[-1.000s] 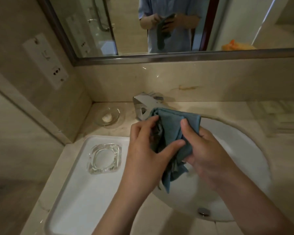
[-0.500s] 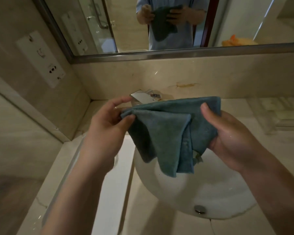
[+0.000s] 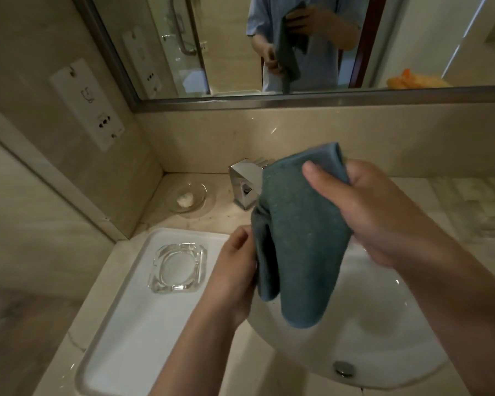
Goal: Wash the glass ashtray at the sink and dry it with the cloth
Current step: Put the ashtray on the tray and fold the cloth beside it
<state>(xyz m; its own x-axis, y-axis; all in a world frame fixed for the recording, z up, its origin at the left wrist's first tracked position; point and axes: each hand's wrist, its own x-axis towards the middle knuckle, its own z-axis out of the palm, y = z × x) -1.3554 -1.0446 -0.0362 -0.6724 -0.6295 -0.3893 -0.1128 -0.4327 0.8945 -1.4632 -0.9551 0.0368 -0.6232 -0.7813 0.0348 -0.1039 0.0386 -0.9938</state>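
The square glass ashtray (image 3: 178,267) sits upright on the white tray (image 3: 120,338) left of the sink. A blue-grey cloth (image 3: 300,238) hangs folded over the white sink basin (image 3: 389,324). My right hand (image 3: 380,212) grips the cloth's top fold, thumb across the front. My left hand (image 3: 235,270) holds the cloth's lower left edge, fingers curled at it. Both hands are to the right of the ashtray and apart from it.
A chrome faucet (image 3: 245,182) stands behind the cloth. A small glass soap dish (image 3: 190,197) sits in the counter's back corner. A wall socket plate (image 3: 86,104) is on the left wall; the mirror (image 3: 297,44) hangs above. The drain (image 3: 344,368) lies near the front.
The cloth went from spread wide between both hands to hanging vertically. My left hand dropped from the top corner to the lower left edge, uncovering the ashtray on the tray.
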